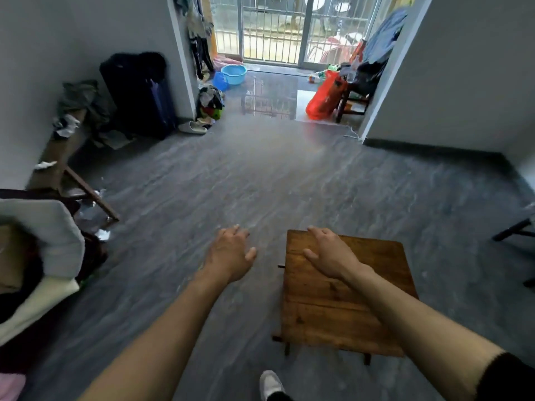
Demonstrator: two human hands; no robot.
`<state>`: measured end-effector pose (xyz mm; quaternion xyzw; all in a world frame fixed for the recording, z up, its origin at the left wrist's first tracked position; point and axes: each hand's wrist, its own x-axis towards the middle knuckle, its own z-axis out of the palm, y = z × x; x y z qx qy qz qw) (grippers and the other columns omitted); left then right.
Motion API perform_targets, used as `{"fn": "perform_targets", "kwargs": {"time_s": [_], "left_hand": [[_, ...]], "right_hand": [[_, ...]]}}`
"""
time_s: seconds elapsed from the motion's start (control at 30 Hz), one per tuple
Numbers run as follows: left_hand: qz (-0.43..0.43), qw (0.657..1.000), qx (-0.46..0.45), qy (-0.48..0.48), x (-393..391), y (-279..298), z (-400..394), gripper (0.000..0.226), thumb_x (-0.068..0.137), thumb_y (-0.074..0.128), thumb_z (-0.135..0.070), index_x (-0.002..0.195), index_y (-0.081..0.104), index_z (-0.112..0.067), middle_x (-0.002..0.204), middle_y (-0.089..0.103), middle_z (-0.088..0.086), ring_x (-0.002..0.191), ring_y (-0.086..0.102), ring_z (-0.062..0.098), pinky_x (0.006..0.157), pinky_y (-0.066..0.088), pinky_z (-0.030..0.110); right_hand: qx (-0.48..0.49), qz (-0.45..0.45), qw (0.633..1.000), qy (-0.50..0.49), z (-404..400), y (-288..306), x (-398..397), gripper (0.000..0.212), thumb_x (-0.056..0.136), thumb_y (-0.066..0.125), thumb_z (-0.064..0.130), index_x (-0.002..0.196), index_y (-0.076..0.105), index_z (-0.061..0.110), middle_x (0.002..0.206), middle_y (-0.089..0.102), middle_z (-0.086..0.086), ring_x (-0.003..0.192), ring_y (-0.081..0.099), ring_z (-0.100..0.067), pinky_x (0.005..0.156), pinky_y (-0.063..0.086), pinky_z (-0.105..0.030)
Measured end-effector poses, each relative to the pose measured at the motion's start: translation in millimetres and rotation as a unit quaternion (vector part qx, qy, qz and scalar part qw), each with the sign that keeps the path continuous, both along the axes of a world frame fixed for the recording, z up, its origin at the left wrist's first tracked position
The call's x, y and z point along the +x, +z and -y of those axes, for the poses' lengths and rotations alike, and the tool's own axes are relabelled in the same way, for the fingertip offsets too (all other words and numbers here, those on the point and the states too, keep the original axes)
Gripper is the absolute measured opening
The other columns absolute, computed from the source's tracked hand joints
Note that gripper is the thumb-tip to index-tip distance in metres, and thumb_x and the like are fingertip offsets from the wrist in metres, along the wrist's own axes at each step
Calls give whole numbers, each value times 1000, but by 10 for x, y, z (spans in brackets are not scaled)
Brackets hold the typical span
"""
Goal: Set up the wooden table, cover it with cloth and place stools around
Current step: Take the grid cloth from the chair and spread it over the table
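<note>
The small brown wooden table [344,290] at lower right is steadied under the flat, open right hand [330,253]; the empty, spread left hand [231,253] should be brought to its near-left edge.

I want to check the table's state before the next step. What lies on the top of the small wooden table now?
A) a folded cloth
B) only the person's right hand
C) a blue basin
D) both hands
B: the right hand lies over the far part of the bare wooden table top, with fingers at its far edge, while the left hand hovers over the floor beside it and no cloth covers the wood.
</note>
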<state>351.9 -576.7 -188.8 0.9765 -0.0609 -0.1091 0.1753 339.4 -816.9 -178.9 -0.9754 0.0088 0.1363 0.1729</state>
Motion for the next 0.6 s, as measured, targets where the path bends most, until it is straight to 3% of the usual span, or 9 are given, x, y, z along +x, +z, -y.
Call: {"fn": "perform_targets", "kwargs": {"time_s": [0.3,0.6], "left_hand": [[-8,995,93,-41,1680,218,-413,55,91,58,-41,141,46,-20,148,43,7,133,41,29,111,34,36],[16,981,106,-162,3543,646,12,56,93,55,-43,144,42,-23,148,43,2,135,36,27,110,35,39]], "right_hand": [[60,52,995,-60,-229,9,1494,62,95,57,38,149,37,16,146,46,-9,131,46,-26,105,40,-35],[74,56,986,-136,190,278,3048,66,92,60,36,149,37,10,149,43,-14,137,40,-29,112,33,-36]]}}
